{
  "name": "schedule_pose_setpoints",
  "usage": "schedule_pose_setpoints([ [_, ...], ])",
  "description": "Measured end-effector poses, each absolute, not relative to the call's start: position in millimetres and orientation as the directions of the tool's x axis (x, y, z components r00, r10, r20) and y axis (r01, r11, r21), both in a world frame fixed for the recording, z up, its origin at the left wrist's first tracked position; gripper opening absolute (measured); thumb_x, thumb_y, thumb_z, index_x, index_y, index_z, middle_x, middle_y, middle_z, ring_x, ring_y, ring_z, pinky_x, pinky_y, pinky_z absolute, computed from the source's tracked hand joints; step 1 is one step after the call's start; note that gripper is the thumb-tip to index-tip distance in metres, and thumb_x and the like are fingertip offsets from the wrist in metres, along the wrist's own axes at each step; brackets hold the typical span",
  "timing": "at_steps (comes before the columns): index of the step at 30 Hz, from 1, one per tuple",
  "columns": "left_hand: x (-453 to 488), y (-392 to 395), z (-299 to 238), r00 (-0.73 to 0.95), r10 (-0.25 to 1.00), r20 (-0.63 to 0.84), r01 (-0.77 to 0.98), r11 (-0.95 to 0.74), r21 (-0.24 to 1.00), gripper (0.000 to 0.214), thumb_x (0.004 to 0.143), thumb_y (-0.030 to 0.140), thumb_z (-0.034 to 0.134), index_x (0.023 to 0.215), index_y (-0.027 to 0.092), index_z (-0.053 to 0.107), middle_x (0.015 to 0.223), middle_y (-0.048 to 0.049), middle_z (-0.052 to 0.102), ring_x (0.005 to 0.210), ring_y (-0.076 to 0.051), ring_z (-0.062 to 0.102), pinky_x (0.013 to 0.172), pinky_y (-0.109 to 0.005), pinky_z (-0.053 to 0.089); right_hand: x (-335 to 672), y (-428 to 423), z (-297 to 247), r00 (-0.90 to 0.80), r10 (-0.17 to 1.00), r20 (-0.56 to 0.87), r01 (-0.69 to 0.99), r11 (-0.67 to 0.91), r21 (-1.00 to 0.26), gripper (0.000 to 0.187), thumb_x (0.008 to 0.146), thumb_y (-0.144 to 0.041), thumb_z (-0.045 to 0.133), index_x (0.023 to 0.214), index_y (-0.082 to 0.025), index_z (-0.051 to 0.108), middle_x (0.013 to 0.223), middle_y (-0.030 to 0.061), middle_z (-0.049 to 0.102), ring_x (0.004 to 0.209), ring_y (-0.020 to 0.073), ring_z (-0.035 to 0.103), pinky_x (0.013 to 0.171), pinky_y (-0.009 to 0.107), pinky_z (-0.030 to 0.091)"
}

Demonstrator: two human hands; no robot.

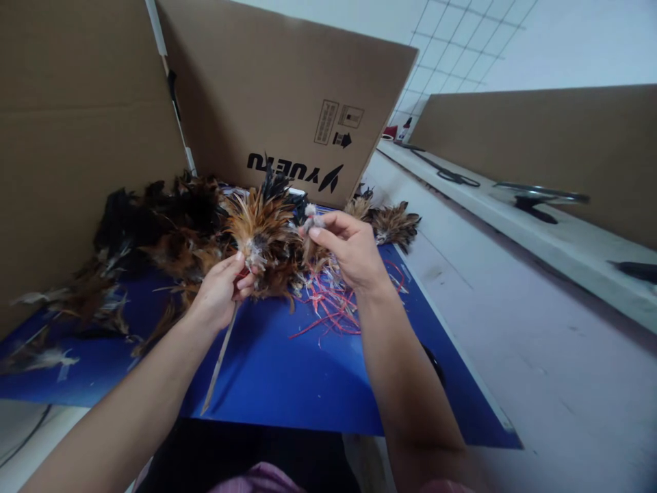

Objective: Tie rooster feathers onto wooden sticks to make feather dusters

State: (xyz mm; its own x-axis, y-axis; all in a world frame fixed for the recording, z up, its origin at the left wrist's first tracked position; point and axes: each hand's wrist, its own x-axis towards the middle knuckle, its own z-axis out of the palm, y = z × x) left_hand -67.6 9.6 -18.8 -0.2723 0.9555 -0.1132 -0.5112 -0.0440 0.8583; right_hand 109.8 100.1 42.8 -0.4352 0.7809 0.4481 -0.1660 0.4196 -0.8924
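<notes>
My left hand is closed around a thin stick topped with a bunch of orange-brown feathers, a half-made feather duster, held over the blue mat. My right hand pinches a small tuft of feathers just to the right of the bunch. A pile of dark brown and black feathers lies on the mat behind and to the left of my hands. Loose red strings lie on the mat under my right hand.
Cardboard panels printed "YUETU" stand behind and to the left of the mat. A smaller feather bundle lies at the mat's far right corner. A white ledge on the right carries scissors and a metal tool before another cardboard panel.
</notes>
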Motion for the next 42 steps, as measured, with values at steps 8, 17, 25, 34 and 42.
schedule_pose_setpoints([
  [8, -65, 6, -15, -0.195, 0.973, -0.127, -0.524, 0.006, 0.851, 0.030, 0.092, 0.029, 0.048, 0.071, 0.010, 0.058, 0.044, 0.0055, 0.034, 0.035, -0.002, 0.026, 0.033, -0.012, 0.019, 106, 90, 46, -0.746, 0.433, 0.506, 0.132, 0.841, -0.525, 0.015, 0.086, -0.016, 0.055, 0.092, -0.019, 0.068, 0.087, 0.0017, 0.066, 0.083, 0.0126, 0.059, 0.079, 0.028, 0.044],
  [17, -59, 5, -18, -0.104, 0.992, -0.077, -0.520, 0.012, 0.854, 0.021, 0.085, 0.030, 0.060, 0.080, 0.009, 0.060, 0.067, -0.0027, 0.056, 0.038, 0.001, 0.030, 0.032, -0.011, 0.020, 99, 76, 45, -0.826, 0.399, 0.397, 0.385, 0.915, -0.119, 0.024, 0.094, -0.015, 0.042, 0.094, -0.018, 0.066, 0.087, 0.0039, 0.056, 0.085, 0.0150, 0.050, 0.076, 0.027, 0.037],
  [25, -60, 5, -23, -0.041, 0.998, -0.053, -0.500, 0.025, 0.865, 0.018, 0.086, 0.030, 0.059, 0.085, 0.012, 0.057, 0.078, -0.0062, 0.062, 0.039, 0.001, 0.031, 0.033, -0.009, 0.021, 96, 68, 45, -0.833, 0.371, 0.412, 0.427, 0.903, 0.052, 0.019, 0.094, -0.018, 0.044, 0.090, -0.017, 0.063, 0.088, 0.0050, 0.055, 0.081, 0.0166, 0.046, 0.074, 0.029, 0.034],
  [34, -58, 1, -18, -0.005, 0.995, -0.101, -0.528, 0.084, 0.845, 0.021, 0.081, 0.032, 0.066, 0.083, 0.016, 0.053, 0.060, 0.0048, 0.048, 0.036, 0.000, 0.025, 0.030, -0.008, 0.017, 94, 64, 47, -0.850, 0.394, 0.350, 0.449, 0.889, 0.090, 0.015, 0.093, -0.018, 0.048, 0.095, -0.015, 0.063, 0.093, 0.0071, 0.057, 0.085, 0.0180, 0.048, 0.077, 0.031, 0.036],
  [42, -59, 1, -20, -0.011, 0.996, -0.088, -0.479, 0.072, 0.875, 0.022, 0.078, 0.031, 0.069, 0.084, 0.017, 0.054, 0.058, 0.0072, 0.043, 0.037, 0.000, 0.024, 0.030, -0.008, 0.016, 92, 62, 45, -0.856, 0.382, 0.349, 0.452, 0.880, 0.146, 0.015, 0.093, -0.021, 0.049, 0.095, -0.015, 0.063, 0.095, 0.0090, 0.060, 0.087, 0.0200, 0.050, 0.076, 0.033, 0.036],
])
